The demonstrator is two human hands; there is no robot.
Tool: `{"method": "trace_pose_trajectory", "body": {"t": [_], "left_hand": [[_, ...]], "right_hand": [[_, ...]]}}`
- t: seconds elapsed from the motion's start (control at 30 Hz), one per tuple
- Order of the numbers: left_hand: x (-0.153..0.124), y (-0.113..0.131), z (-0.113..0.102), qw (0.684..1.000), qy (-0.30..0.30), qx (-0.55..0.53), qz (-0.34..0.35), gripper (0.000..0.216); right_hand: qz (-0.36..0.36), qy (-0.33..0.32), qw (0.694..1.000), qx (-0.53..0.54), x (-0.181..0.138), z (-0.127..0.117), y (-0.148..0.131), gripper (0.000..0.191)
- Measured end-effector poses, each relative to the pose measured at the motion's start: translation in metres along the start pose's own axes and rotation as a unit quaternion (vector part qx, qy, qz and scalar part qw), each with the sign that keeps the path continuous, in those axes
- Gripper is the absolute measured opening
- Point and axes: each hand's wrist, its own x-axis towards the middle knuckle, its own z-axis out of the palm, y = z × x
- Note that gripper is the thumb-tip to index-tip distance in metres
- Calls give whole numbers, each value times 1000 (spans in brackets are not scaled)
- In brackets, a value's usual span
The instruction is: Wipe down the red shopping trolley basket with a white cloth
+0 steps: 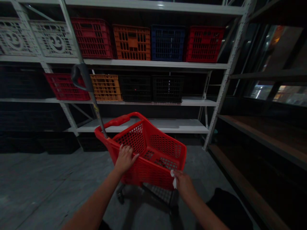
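Note:
A red plastic shopping cart (pixel 157 174) with a perforated basket stands in front of me. My left hand (pixel 125 157) is closed over its near side rim, the thumb spread to the right. At the rim's right end, my right hand (pixel 182 181) pinches a crumpled white cloth or tissue (pixel 174 179) against the red plastic. Some of the right fingers are hidden behind the cloth. A metal pole with a grey grip (pixel 82 76) rises from the cart's left corner, near the red handlebar (pixel 117 120).
White metal shelving (pixel 153 65) spans the background, holding crates such as an orange crate (pixel 131 43) and a blue crate (pixel 168 43). Darker shelves (pixel 263 137) run along the right. Grey floor (pixel 48 185) surrounds the cart, and a black object (pixel 227 207) lies at lower right.

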Motion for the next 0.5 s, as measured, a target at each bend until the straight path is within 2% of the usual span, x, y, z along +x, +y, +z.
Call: {"method": "trace_pose_trajectory", "body": {"t": [0.17,0.23,0.3,0.4,0.5], "left_hand": [[4,-25,7,1000,-2,-7,30,41],[8,-29,9,999,-9,-22,36,38],[10,-24,9,999,-20,-33,23,36],[6,9,2,998,-33,-46,-28,36],[-7,66,-10,992,-52,-100,-63,34]], "right_hand": [[-30,8,1000,1,-16,21,-3,33],[-68,24,997,-5,-21,34,0,43],[-121,33,992,-3,-22,43,6,44],[-168,29,985,2,-14,41,18,40],[-158,27,987,-9,2,22,37,39]]}}
